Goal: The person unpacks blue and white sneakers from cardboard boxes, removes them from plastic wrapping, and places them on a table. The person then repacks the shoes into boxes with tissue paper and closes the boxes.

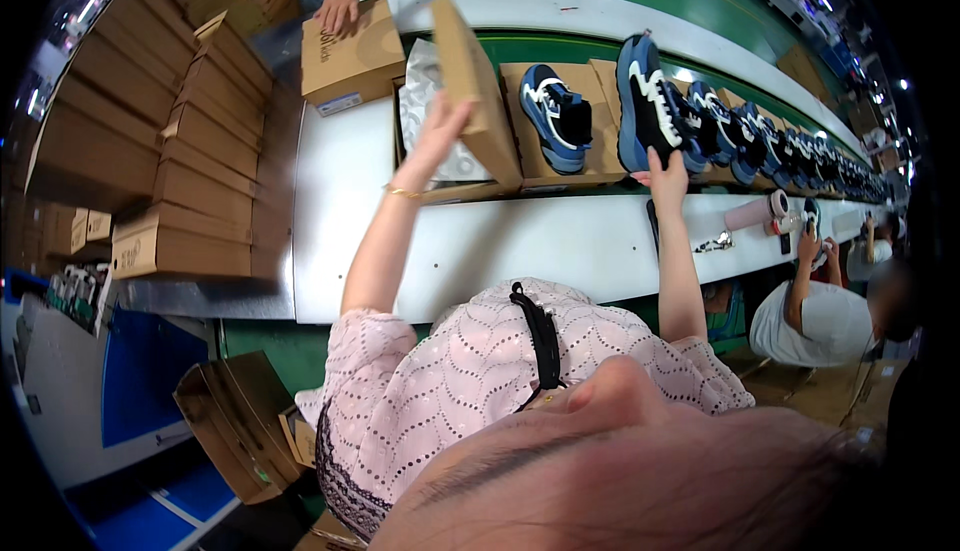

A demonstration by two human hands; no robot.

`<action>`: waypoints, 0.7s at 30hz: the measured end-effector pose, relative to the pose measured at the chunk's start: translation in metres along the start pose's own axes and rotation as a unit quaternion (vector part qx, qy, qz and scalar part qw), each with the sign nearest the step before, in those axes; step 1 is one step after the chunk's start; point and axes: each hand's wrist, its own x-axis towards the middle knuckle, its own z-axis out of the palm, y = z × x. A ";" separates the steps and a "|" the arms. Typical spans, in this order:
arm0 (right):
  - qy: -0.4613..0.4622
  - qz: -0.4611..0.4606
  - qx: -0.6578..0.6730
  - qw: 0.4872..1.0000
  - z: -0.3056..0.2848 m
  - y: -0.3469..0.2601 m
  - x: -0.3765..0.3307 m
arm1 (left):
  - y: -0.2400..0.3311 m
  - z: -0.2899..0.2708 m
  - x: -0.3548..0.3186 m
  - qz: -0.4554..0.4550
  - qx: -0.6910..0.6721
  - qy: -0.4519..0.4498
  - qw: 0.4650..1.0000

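My left hand (438, 126) reaches into an open cardboard shoe box (478, 71), touching the white tissue paper (425, 86) inside it while the lid stands up. My right hand (664, 173) grips the heel of a blue, black and white sneaker (648, 101) held upright at the belt's near edge. A matching sneaker (555, 116) lies on a flat cardboard lid (600, 156) between the two hands. All of this sits on a green conveyor belt (560, 46) with white side rails.
Another person's hand (340, 9) rests on a closed cardboard box (350, 51) at the top. Stacks of flat boxes (190, 131) fill the left. A row of sneakers (790, 146) runs right along the belt. A seated person (815, 321) works at right.
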 end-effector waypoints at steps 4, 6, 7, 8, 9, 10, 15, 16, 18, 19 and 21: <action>-0.022 -0.232 -0.240 0.943 0.034 0.003 -0.002 | -0.014 0.079 -0.009 0.046 0.145 -0.161 0.975; -0.118 -0.244 -0.233 0.934 0.045 -0.032 -0.033 | -0.028 0.102 -0.018 0.107 0.203 -0.292 0.928; -0.179 -0.240 -0.249 0.921 0.052 -0.035 -0.044 | -0.043 0.106 -0.028 0.141 0.257 -0.258 0.921; -0.264 -0.236 -0.288 0.890 0.064 -0.036 -0.061 | -0.051 0.103 -0.030 0.140 0.240 -0.226 0.934; -0.342 -0.226 -0.327 0.852 0.078 -0.038 -0.077 | -0.053 0.098 -0.029 0.141 0.221 -0.199 0.944; -0.390 -0.279 -0.315 0.819 0.094 -0.036 -0.085 | -0.046 0.087 -0.028 0.161 0.201 -0.188 0.948; -0.358 -0.404 -0.350 0.765 0.212 -0.016 -0.076 | -0.061 0.044 -0.033 0.178 0.263 0.014 0.948; -0.346 -0.426 -0.299 0.781 0.236 -0.011 -0.063 | -0.060 0.032 -0.036 0.140 0.273 0.031 0.951; -0.298 -0.383 -0.422 0.766 0.264 -0.027 -0.056 | -0.059 0.003 -0.046 0.124 0.419 0.041 0.898; -0.285 -0.358 -0.478 0.750 0.279 -0.033 -0.053 | -0.065 -0.012 -0.053 0.119 0.479 0.039 0.869; -0.218 -0.332 -0.632 0.665 0.299 -0.037 -0.046 | -0.090 -0.039 -0.068 0.152 0.556 0.033 0.816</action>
